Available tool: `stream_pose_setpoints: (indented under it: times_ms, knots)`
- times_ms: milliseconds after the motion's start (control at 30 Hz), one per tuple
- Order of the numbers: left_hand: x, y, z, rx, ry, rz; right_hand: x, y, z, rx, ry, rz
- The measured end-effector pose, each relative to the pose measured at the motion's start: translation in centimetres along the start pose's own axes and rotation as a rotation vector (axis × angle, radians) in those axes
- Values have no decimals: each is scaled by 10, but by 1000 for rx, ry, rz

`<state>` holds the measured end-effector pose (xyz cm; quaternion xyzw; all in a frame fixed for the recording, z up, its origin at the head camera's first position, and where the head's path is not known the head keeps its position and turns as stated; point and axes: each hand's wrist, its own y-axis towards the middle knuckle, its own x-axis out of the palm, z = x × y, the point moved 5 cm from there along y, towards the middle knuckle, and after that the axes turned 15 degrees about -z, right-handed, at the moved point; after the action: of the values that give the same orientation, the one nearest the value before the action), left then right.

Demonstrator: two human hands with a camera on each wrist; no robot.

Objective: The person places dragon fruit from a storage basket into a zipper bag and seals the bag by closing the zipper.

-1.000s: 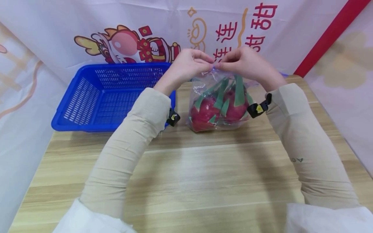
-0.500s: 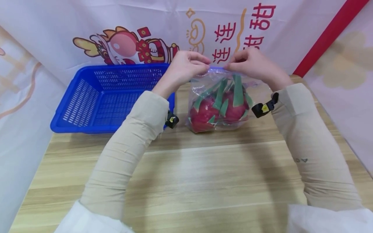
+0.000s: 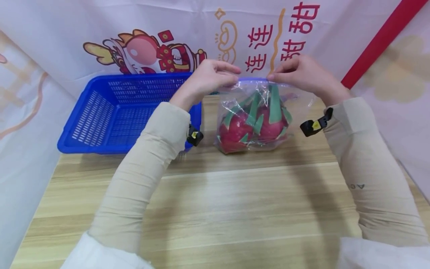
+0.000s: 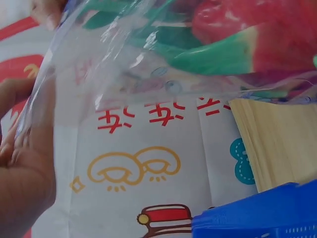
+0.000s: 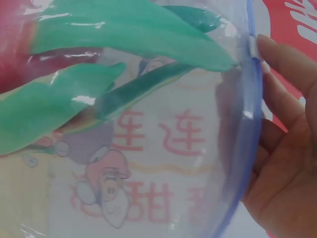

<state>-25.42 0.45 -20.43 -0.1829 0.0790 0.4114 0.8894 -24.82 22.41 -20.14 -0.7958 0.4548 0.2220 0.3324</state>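
Note:
A clear zip bag (image 3: 299, 96) stands on the table with two dragon fruits inside. The left dragon fruit (image 3: 234, 132) and the right dragon fruit (image 3: 270, 127) are pinkish red with green scales. My left hand (image 3: 209, 76) pinches the bag's upper left corner between thumb and fingers. Along the purple zip strip, my right hand (image 3: 304, 74) grips further to the right. In the right wrist view its fingertips pinch a small pale slider (image 5: 253, 48) on the bluish zip strip (image 5: 251, 114).
A blue perforated basket (image 3: 97, 148) stands left of the bag, beside my left forearm. The wooden table (image 3: 228, 209) reaches back to a white printed cloth (image 3: 188, 15). A black strap with a camera sits at each wrist.
My right hand has slid rightward along the zip strip, away from the left hand, and the bag's top edge is stretched straighter. The left hand has shifted slightly left.

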Motion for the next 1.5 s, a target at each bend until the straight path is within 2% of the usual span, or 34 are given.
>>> stream_pose_setpoints:
  times_ms: [133, 300, 400, 467, 567, 767, 1033, 1200, 1333, 1500]
  knots:
    - [1, -2, 5, -40, 93, -75, 1, 0, 1, 8, -12, 29]
    - [10, 4, 16, -51, 295, -139, 4, 2, -4, -29, -60, 29]
    - [16, 12, 18, -23, 381, -128, 5, 2, -5, -51, -66, 28]
    - [19, 16, 17, 3, 395, -101, 4, 2, -5, -52, -52, 27]
    - [19, 19, 14, 37, 389, -51, 2, 1, -3, -37, 2, 30]
    - [20, 16, 10, 15, 332, -21, -4, -5, -4, -50, 88, 65]
    - [20, 16, 10, 0, 306, -1, 0, -9, -7, -52, -4, -32]
    - [21, 18, 11, 13, 278, 22, 3, -6, -10, -78, -51, -76]
    - [22, 18, 11, 22, 255, 41, 6, -3, -12, -89, -114, -69]
    - [23, 18, 12, 34, 245, 57, 7, -3, -14, -107, -120, -40]
